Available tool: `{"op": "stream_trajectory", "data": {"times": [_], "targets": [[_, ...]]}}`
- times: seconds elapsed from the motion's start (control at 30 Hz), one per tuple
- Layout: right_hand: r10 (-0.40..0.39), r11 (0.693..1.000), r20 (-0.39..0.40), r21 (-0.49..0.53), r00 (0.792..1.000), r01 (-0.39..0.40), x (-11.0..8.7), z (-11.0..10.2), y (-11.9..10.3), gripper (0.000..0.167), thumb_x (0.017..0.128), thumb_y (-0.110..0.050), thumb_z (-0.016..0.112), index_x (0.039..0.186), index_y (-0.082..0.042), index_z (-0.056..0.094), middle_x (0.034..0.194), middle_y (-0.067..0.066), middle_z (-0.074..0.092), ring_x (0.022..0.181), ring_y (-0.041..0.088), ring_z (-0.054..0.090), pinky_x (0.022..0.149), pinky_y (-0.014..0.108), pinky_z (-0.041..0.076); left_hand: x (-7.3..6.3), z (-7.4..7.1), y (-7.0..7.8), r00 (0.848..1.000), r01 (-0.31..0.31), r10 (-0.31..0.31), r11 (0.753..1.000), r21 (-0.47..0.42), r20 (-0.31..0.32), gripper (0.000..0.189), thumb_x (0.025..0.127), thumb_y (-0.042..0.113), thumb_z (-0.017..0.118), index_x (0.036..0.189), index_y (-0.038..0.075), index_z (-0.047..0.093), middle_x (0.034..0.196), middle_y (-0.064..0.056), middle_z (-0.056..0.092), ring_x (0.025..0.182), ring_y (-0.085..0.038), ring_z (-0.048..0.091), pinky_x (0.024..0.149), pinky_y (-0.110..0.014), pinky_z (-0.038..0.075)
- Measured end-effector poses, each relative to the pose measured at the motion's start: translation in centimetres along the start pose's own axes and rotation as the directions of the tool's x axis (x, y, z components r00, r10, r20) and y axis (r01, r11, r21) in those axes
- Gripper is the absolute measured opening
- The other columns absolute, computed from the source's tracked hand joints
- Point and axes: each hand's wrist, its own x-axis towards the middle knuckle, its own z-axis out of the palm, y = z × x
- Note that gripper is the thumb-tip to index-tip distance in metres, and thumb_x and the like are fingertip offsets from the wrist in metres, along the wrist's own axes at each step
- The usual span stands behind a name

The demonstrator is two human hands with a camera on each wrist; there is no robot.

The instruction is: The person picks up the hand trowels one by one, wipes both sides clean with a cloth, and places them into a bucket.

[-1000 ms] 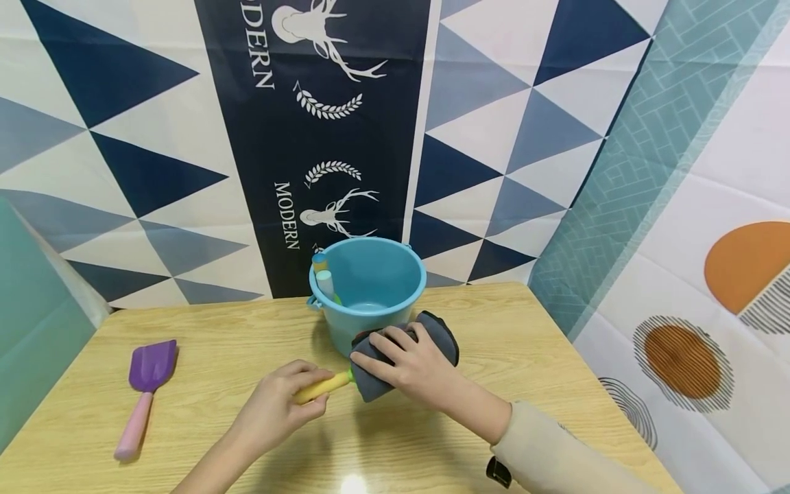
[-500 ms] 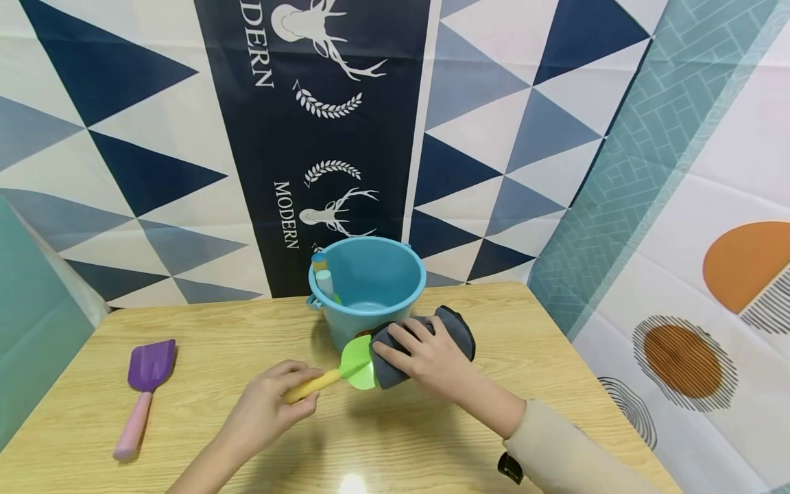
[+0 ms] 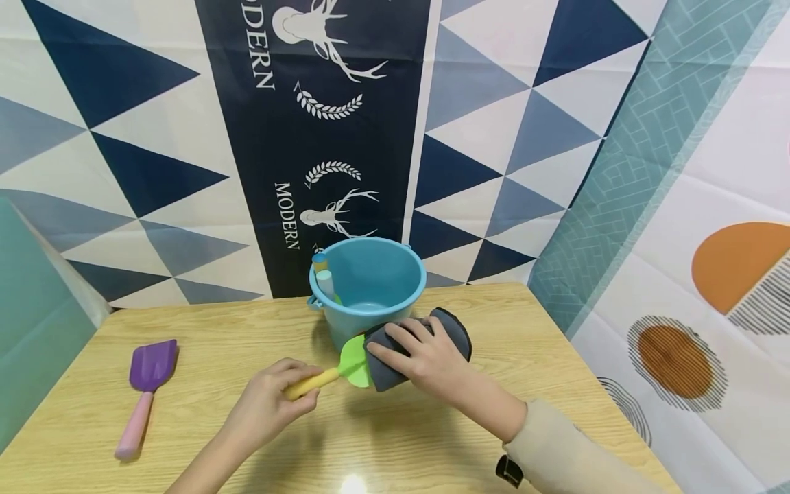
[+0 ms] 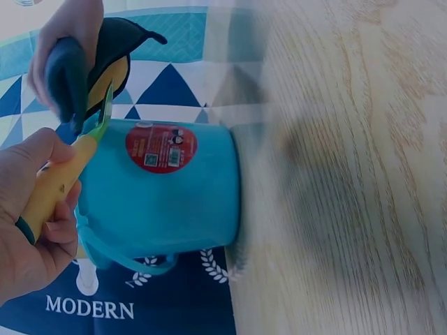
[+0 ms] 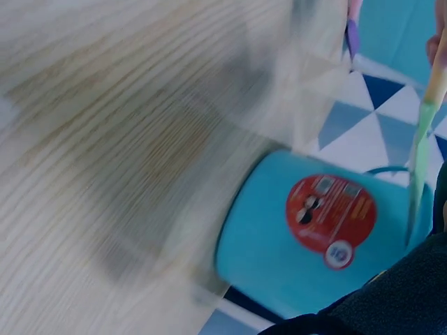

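Head view: before a blue bucket (image 3: 345,326), a left hand (image 3: 262,405) grips a toy shovel (image 3: 327,377) by its yellow handle, apparently leaving the blade free for the gray cloth (image 3: 382,372) clasped by the right hand (image 3: 422,360), its forearm slanting inward. Left wrist view: fingers curl round the handle. Right wrist view: the blade shows nearly edge-on, before the bucket.

Makeshift indoor workspace, creased patterned sheets (image 3: 481,137) hung around, wood-grain table (image 3: 216,350)
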Motion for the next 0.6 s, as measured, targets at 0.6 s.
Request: {"op": "stream_trajectory", "data": {"times": [0.6], "targets": [[-0.145, 0.986, 0.169, -0.061, 0.975, 0.157, -0.2, -0.3, -0.9, 0.031, 0.092, -0.024, 0.056, 0.123, -0.029, 0.056, 0.119, 0.0, 0.058, 0.102, 0.02, 0.055, 0.074, 0.038, 0.047, 0.2, 0.2, 0.3, 0.998, -0.054, 0.054, 0.999, 0.005, -0.029, 0.025, 0.073, 0.007, 0.074, 0.097, 0.012, 0.074, 0.092, 0.003, 0.066, 0.072, 0.0, 0.054, 0.06, -0.017, 0.048]]}}
